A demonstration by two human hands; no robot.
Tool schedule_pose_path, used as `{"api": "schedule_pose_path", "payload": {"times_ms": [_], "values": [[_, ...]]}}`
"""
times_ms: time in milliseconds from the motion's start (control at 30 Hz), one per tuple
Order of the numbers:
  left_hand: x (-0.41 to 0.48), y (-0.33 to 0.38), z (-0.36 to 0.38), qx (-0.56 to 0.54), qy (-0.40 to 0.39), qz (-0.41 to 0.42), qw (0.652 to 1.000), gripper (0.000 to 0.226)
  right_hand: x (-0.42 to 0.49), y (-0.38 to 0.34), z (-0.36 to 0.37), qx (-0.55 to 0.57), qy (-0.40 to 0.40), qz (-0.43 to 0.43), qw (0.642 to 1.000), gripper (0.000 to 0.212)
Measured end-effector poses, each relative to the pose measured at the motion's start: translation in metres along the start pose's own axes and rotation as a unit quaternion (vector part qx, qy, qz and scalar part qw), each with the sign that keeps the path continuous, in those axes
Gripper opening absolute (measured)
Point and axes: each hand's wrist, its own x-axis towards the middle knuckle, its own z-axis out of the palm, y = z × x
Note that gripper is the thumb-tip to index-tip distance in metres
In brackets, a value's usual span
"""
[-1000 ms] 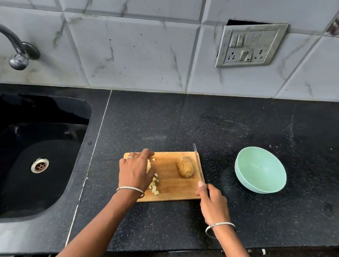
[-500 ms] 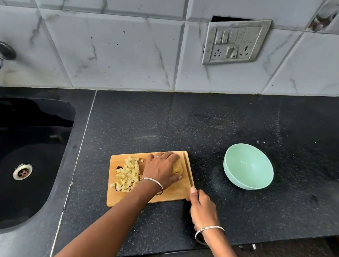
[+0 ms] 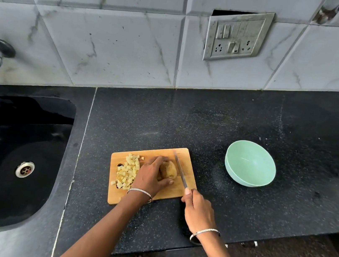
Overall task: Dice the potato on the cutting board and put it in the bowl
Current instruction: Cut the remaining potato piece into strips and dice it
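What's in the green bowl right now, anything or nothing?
Empty. The green bowl shows only its bare inside; the diced potato pieces all lie on the cutting board.

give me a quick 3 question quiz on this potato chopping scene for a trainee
1. True or false: the bowl already holds potato.
2. Where do the diced pieces lie? A: on the cutting board, at the end nearer the sink. B: on the counter beside the bowl. C: in the bowl.
3. Which hand holds the knife, and what does the other grip?

Key: 1 false, it is empty. 2 A. 3 the right hand; the left hand grips the uncut potato piece.
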Motion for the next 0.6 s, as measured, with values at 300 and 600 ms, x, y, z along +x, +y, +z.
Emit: {"api": "schedule_pose_path", "payload": {"times_ms": [300, 600], "values": [[0.001, 0.008, -0.004, 0.01, 0.001, 0.006, 1.0, 0.056, 0.003, -0.004, -0.005, -0.036, -0.005, -0.009, 0.999, 0.042], [0.001, 0.012, -0.004, 0.023, 0.007, 0.01, 1.0, 0.049, 0.001, -0.009, -0.011, -0.062, -0.008, -0.023, 0.998, 0.038]]}}
